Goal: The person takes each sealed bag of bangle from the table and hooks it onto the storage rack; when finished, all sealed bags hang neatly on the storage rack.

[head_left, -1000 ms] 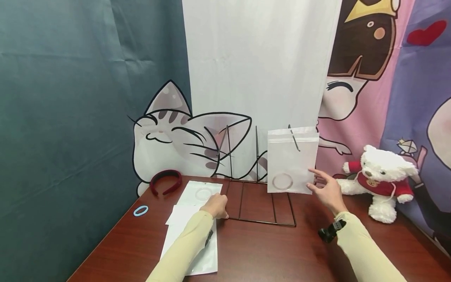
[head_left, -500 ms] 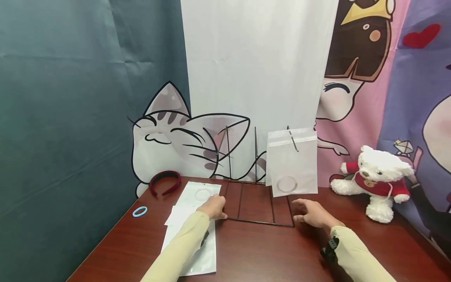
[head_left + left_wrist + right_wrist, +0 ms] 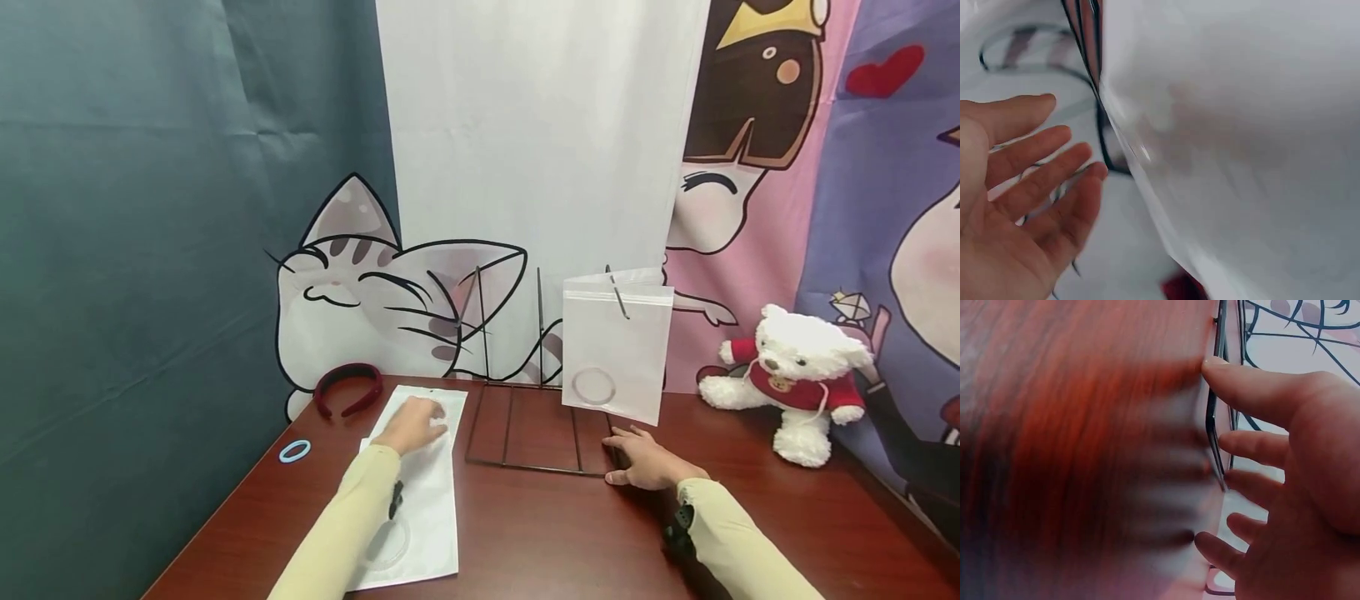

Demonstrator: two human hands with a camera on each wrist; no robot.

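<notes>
A clear zip bag (image 3: 617, 342) with a thin ring (image 3: 594, 386) inside hangs from the right hook of a black wire rack (image 3: 525, 454). My right hand (image 3: 639, 458) lies flat on the table at the rack's front right corner. In the right wrist view its spread fingers (image 3: 1254, 394) touch the rack's wire (image 3: 1215, 425). My left hand (image 3: 414, 423) rests open on a stack of flat clear bags (image 3: 427, 517) left of the rack. The left wrist view shows straight fingers (image 3: 1035, 156) beside a bag's edge (image 3: 1147, 162).
A dark red headband (image 3: 348, 387) and a blue hair tie (image 3: 295, 451) lie at the table's left back. A white teddy bear (image 3: 802, 379) sits at the right. Cloth backdrops hang close behind the rack. The wooden table (image 3: 555, 542) is bare in front.
My right hand left the hanging bag and came down to the table at the rack's corner. My left hand slid from the rack's front left corner onto the flat bags.
</notes>
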